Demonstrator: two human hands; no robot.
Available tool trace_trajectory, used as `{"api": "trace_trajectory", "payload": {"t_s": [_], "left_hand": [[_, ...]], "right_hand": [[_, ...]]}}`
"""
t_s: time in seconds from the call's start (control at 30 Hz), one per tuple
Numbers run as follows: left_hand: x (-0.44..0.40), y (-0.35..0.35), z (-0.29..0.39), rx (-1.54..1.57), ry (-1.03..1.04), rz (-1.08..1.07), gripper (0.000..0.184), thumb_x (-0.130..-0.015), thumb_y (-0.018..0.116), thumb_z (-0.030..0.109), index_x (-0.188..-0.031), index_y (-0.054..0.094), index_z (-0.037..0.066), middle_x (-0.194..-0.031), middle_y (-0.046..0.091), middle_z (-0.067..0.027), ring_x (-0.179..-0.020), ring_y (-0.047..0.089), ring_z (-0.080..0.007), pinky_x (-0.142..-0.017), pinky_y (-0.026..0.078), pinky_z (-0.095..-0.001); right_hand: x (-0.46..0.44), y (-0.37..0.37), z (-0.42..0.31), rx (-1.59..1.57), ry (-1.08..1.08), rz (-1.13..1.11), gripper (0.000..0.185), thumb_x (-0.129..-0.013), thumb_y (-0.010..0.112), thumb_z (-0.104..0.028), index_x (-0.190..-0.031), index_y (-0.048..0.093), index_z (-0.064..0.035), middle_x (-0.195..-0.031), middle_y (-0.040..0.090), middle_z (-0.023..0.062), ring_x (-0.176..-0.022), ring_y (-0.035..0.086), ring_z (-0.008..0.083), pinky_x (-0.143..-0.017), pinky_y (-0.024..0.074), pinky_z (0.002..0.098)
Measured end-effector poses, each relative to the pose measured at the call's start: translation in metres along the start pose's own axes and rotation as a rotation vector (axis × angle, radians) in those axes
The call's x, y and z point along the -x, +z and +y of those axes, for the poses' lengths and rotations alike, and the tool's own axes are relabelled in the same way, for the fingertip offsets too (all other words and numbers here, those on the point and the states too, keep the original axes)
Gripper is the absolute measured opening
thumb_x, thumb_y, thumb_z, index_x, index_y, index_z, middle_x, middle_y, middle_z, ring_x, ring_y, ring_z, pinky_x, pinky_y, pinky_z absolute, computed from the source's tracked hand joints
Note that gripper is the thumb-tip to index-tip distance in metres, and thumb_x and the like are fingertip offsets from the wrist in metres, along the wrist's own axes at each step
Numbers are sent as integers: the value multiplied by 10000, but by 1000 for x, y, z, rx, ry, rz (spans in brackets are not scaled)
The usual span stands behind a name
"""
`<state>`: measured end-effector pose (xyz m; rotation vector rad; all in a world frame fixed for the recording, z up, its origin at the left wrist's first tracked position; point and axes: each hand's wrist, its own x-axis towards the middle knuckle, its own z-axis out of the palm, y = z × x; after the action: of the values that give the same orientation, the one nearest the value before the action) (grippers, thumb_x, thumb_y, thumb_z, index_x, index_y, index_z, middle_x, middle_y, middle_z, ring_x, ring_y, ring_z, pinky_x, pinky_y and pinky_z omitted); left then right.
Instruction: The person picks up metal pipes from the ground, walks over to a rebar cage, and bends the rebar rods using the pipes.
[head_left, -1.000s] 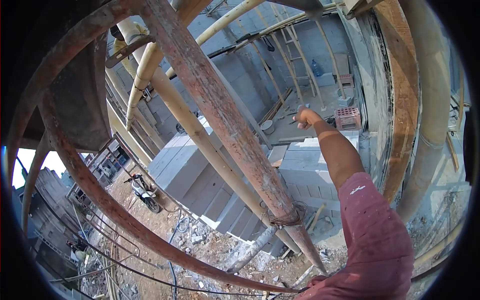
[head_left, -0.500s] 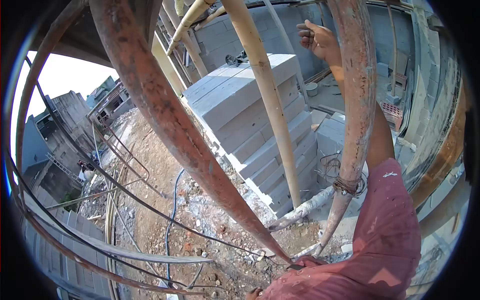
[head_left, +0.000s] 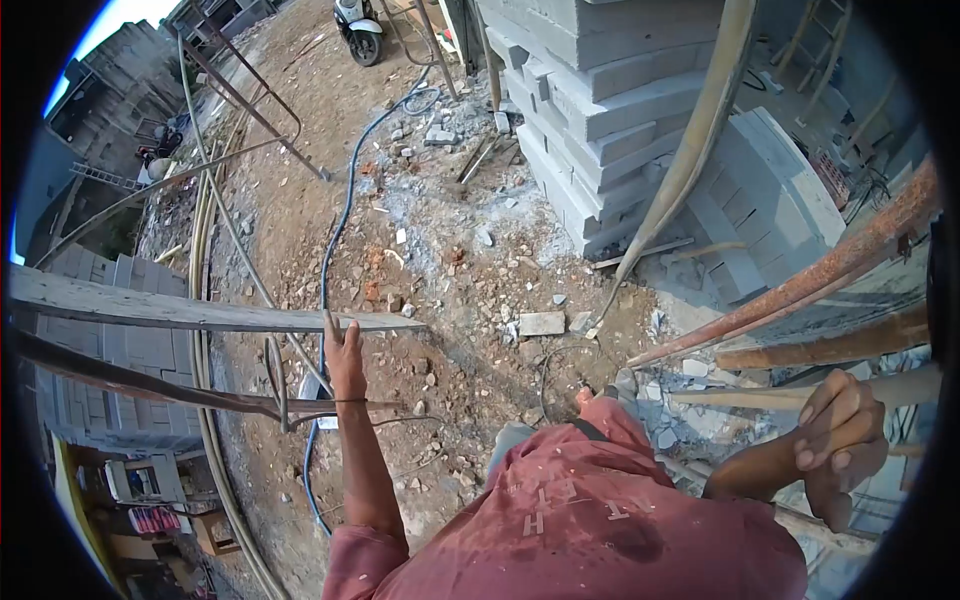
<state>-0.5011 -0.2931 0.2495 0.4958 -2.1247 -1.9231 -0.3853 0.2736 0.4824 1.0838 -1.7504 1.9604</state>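
Note:
My left hand (head_left: 346, 365) is left of centre, its fingers stretched and slightly apart. The fingertips overlap the lower edge of a long grey wooden plank (head_left: 200, 314); whether they press on it I cannot tell. On the right, my right hand (head_left: 843, 440) has its fingers curled together beside a pale pole (head_left: 745, 398). What those fingers close on, if anything, is hidden. Between both arms is the red shirt (head_left: 590, 500) that I wear.
Stacked grey blocks (head_left: 620, 120) stand at upper right, with a bamboo pole (head_left: 690, 170) in front. A rusty pole (head_left: 800, 285) slants at right. A blue hose (head_left: 345, 210) crosses the rubble ground (head_left: 460, 300). A motorbike (head_left: 362, 35) is at the top.
The view has swung down and left. My right hand, earlier raised near the upper poles, is now low at the right with fingers curled. My left hand has come into view at the plank.

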Motion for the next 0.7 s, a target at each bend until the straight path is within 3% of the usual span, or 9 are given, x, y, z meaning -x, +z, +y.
{"api": "trace_trajectory", "payload": {"t_s": [0.1,0.13,0.2,0.27,0.37,0.43,0.57,0.67,0.7], "left_hand": [[-4,-98,14,-90,-3,50,653,-985,564,193,-1539,244,61,-1538,317,-222,-1387,387,-293,-1065,399,-386],[1,-126,19,-141,16,34,608,-985,574,188,-1517,314,50,-1507,375,-219,-1357,429,-288,-1034,427,-365],[14,-163,41,-128,-26,34,521,-988,572,218,-1456,426,41,-1439,477,-179,-1298,500,-260,-1005,450,-331],[33,-179,72,-170,-49,25,498,-996,554,243,-1440,447,42,-1364,554,-151,-1241,553,-244,-982,465,-334],[50,-208,85,-137,-78,81,516,-1005,539,283,-1444,436,31,-1362,555,-166,-1237,560,-265,-987,466,-371],[58,-219,87,-163,-57,19,557,-1000,545,339,-1440,433,17,-1396,531,-177,-1263,543,-291,-1014,445,-415],[65,-186,108,-218,-104,52,658,-987,541,428,-1457,392,-9,-1437,494,-185,-1265,536,-321,-1049,413,-440],[47,-169,117,-106,-69,62,682,-986,487,505,-1409,464,-29,-1372,553,-201,-1253,544,-336,-1076,399,-451],[42,-174,114,-43,-135,42,833,-898,613,525,-1494,240,77,-1498,282,-206,-1351,407,-359,-1095,356,-523]], "right_hand": [[-19,74,102,-9,229,-174,604,-821,767,-442,-1116,645,71,-970,717,191,-839,723,279,-747,576,359],[-21,85,145,60,278,-237,623,-846,756,-391,-1215,591,83,-1051,701,203,-893,715,283,-767,570,349],[-14,106,216,214,610,-29,581,-876,729,-291,-1296,540,63,-1150,669,220,-976,699,273,-816,557,343],[-4,108,280,483,762,139,587,-878,717,-235,-1349,499,39,-1204,642,241,-1047,675,281,-876,536,366],[9,98,352,586,957,379,584,-877,704,-209,-1359,485,39,-1198,645,240,-1064,669,299,-916,513,390],[23,90,395,779,888,476,578,-880,700,-204,-1355,477,39,-1197,640,249,-1071,660,333,-916,503,405],[39,70,485,947,1015,660,546,-869,703,-208,-1307,502,49,-1231,627,241,-1069,659,313,-893,510,386],[80,37,598,719,1277,806,527,-847,710,-215,-1270,524,40,-1179,649,200,-1079,649,319,-869,521,413],[81,36,634,470,1413,971,525,-863,690,-220,-1300,508,7,-1245,598,211,-1094,630,353,-891,514,444]]}}
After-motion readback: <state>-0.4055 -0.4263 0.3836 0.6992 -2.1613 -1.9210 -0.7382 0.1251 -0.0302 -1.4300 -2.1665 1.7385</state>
